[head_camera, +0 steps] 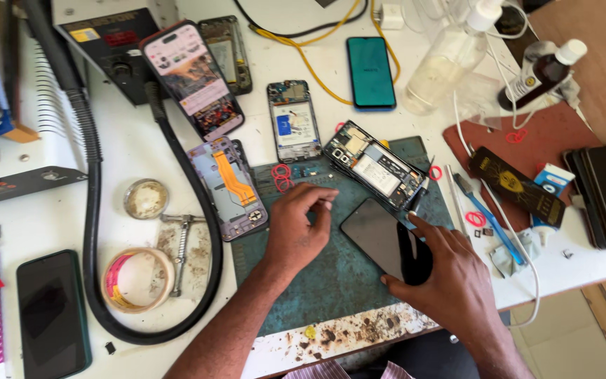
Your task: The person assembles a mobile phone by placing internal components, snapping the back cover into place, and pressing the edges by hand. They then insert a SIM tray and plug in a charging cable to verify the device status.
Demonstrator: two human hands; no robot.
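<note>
Down on the bench, a worn teal work mat lies at the near edge, both hands on it. Left hand rests mid-mat, fingers curled inward, thumb and forefinger tips pressed together near a very small part; too small to tell what it is, or whether it is truly pinched. Right hand lies flat toward the mat's right edge, fingers spread, pressing on a dark glass panel that sits tilted on the mat; forefinger reaches past the panel's far corner.

Just beyond the panel, touching the mat's far right corner: an opened phone chassis, internals up, battery visible. Red rubber rings near the mat's far left corner.

Left of the mat: a purple phone frame with an orange flex cable, a thick black hose looping round a tape roll and a small round tin. Far edge: a lit phone, a teal-screened phone, a clear squeeze bottle.
</note>
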